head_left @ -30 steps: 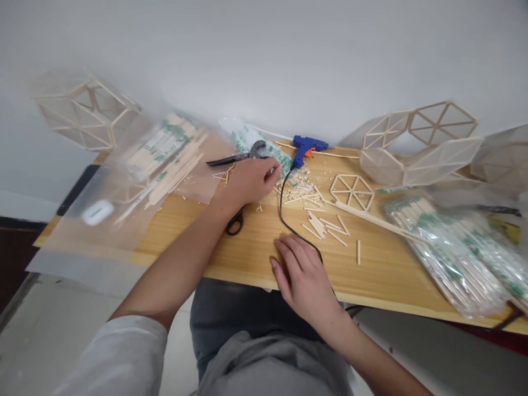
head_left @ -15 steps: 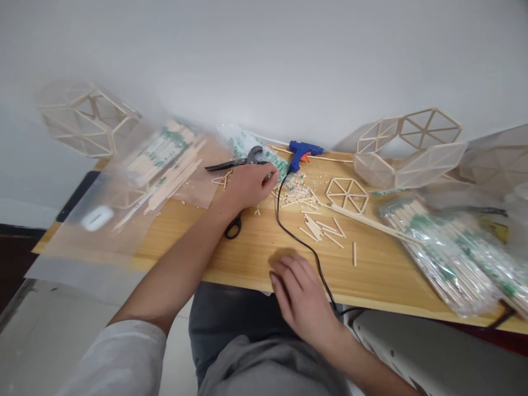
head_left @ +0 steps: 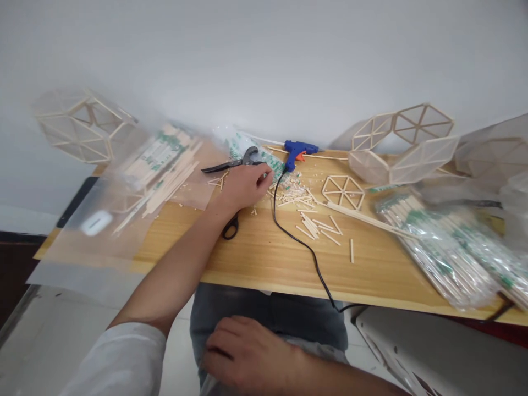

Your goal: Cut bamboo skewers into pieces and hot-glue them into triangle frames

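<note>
My left hand [head_left: 246, 186] rests on the table with its fingers curled in, and nothing shows in it. Just behind it lies a pair of dark-handled pliers [head_left: 247, 157], partly covered by the hand. A black scissor-like handle loop [head_left: 231, 227] sticks out below my wrist. My right hand [head_left: 243, 349] is over my lap, off the table, fingers bent inward and no object visible in it. Right of my left hand are a pile of short wooden sticks [head_left: 295, 197] and a blue glue gun [head_left: 299, 153]. A flat stick hexagon with spokes [head_left: 343, 192] lies farther right.
Bagged stick bundles [head_left: 445, 253] lie at the right. Covered stick frames stand at the back right [head_left: 406, 146] and left [head_left: 80, 126]. The glue gun's black cord [head_left: 303, 246] crosses the table's front edge. A translucent sheet [head_left: 91, 258] overhangs the left front.
My right hand has left the table's front edge and moved down and left to my lap, its fingers now more curled. The left hand stays in place. The view has shifted slightly.
</note>
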`<state>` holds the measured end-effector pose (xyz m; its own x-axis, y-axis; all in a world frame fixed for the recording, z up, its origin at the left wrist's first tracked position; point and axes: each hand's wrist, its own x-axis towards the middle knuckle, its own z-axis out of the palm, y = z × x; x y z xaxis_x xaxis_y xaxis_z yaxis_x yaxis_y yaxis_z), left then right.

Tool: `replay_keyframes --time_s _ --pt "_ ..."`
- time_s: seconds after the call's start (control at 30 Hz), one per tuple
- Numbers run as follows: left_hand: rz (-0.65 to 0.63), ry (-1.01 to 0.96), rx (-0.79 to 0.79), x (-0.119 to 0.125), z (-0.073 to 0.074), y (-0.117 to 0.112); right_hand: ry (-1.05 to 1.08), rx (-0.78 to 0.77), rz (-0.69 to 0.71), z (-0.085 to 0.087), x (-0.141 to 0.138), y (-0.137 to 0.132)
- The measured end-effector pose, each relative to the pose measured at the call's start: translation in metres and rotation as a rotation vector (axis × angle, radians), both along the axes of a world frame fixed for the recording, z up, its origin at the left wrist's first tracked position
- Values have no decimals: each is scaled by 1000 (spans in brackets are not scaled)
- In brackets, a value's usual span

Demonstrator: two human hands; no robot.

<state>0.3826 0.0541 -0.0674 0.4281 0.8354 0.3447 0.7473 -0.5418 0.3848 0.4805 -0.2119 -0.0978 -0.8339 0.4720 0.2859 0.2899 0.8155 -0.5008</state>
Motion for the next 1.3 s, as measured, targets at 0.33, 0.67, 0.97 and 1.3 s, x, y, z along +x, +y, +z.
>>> replay_keyframes --time_s 0.33,0.67,0.97,1.3 --pt "3 -1 -21 0 2 0 70 -84 -5 36 28 38" --pt "-2 0 -15 0 3 -1 -16 145 -315 51 152 203" --pt "29 6 -16 0 0 1 76 102 -407 14 152 207" --pt "45 31 -16 1 0 1 102 58 -407 17 152 205"
